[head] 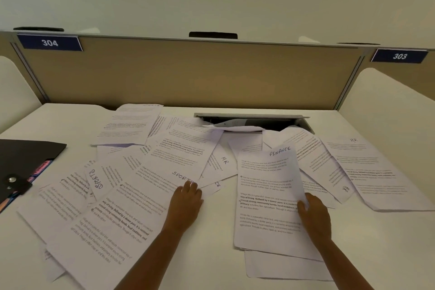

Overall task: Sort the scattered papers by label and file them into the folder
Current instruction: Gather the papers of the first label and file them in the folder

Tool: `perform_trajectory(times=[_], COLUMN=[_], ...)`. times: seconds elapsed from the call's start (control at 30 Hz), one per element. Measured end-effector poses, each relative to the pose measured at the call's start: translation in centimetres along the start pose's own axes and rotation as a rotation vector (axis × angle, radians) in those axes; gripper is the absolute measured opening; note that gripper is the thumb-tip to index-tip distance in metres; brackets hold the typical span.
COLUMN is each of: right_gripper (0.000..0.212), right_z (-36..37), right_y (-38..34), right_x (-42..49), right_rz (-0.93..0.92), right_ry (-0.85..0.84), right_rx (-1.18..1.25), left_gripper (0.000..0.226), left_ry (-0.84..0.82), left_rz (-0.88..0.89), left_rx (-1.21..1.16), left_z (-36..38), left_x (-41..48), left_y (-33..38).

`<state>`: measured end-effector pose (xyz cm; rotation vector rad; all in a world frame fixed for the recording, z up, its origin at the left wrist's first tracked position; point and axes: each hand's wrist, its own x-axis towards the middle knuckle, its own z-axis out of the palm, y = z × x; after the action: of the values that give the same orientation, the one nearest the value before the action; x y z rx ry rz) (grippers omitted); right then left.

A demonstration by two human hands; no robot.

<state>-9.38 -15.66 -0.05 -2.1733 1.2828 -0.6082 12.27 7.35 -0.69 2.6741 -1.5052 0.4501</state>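
Barely started I'd say: the right hand (pixel 314 215) pinches a FINANCE sheet (pixel 268 195) at lower right, the left hand (pixel 186 202) lies flat with fingers on a SPORTS sheet (pixel 179 160) mid-frame. Most papers are scattered loose across the white desk (pixel 219 242), nothing filed. The black folder (pixel 26 160) waits at the left edge, under a tan partition (pixel 188 73) tagged 304 and 303.

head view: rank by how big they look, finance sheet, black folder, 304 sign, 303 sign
1. finance sheet
2. black folder, partly cut off by the frame edge
3. 304 sign and 303 sign look alike; not ranked.
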Motion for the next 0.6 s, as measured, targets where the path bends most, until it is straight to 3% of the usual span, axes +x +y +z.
perform_trajectory(times=[0.17,0.6], right_gripper=[0.033,0.032], right_z=[0.0,-1.2], right_y=[0.0,0.2], right_x=[0.0,0.2], right_rz=[-0.005,0.015], right_ry=[-0.010,-0.121], right_rx=[-0.004,0.136], left_gripper=[0.042,0.051], left_ry=[-0.086,0.018], left_rz=[-0.098,-0.220], left_rx=[-0.047,-0.015], left_z=[-0.7,-0.6], left_x=[1.3,2.5], left_y=[0.8,1.5])
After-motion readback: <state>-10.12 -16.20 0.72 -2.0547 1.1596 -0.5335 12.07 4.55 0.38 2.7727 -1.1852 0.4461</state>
